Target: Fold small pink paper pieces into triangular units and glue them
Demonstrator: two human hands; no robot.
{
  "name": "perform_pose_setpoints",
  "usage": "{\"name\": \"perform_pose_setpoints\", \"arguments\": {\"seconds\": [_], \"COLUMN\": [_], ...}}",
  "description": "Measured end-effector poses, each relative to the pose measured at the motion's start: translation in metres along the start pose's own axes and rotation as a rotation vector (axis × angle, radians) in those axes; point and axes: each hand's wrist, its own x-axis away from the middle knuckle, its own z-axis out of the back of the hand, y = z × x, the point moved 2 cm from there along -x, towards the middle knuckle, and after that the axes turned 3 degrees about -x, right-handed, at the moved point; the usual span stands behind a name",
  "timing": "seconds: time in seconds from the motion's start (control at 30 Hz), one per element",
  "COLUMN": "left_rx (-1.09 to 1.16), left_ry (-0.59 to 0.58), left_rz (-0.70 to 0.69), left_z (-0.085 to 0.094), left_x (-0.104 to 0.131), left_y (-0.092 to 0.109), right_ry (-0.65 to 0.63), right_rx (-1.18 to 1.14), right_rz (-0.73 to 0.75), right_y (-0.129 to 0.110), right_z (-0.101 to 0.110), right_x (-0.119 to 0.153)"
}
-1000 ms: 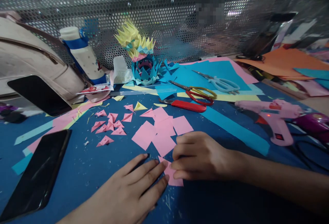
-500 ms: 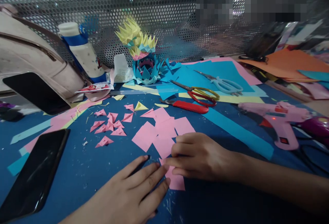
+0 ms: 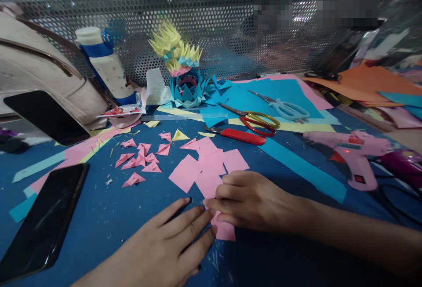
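Note:
My left hand [image 3: 180,238] lies palm down on the blue table, fingers stretched out, fingertips at the edge of a pink paper piece [image 3: 226,230]. My right hand [image 3: 253,201] is closed, its fingers curled down over the same paper and touching my left fingertips; whatever it pinches is hidden. Several pink paper squares [image 3: 185,173] overlap just beyond my hands. To their left sit several small folded pink triangles [image 3: 133,179] and one yellow folded piece [image 3: 180,135].
Two phones [image 3: 44,216], a bag [image 3: 36,67] and a bottle [image 3: 107,69] are left. Behind are a folded-paper figure [image 3: 187,87], scissors [image 3: 257,118] and a red-handled cutter [image 3: 242,136]. A pink glue gun [image 3: 356,150] lies right, near orange sheets [image 3: 369,82].
My right hand has shifted slightly left over the pink paper. My left hand has barely moved.

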Motion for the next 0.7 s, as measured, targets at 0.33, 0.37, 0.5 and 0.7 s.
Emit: {"name": "perform_pose_setpoints", "arguments": {"seconds": [0.33,0.37,0.5,0.7], "left_rx": [-0.003,-0.004,-0.003,0.014], "left_ry": [-0.013,-0.012,-0.017,0.001], "left_rz": [-0.009,-0.009,-0.017,-0.008], "left_z": [0.0006,0.0010,0.0017,0.0013], "left_x": [0.0011,0.0013,0.0015,0.0009], "left_y": [0.0001,0.0001,0.0002,-0.0006], "right_ry": [0.094,0.099,0.061,0.091], "right_rx": [-0.037,-0.025,-0.005,-0.057], "right_rz": [-0.076,-0.076,-0.076,-0.051], "right_y": [0.0002,0.0003,0.0015,0.0012], "right_z": [-0.0030,-0.0037,-0.0077,0.0008], "right_x": [0.0049,0.0051,0.0067,0.0057]}}
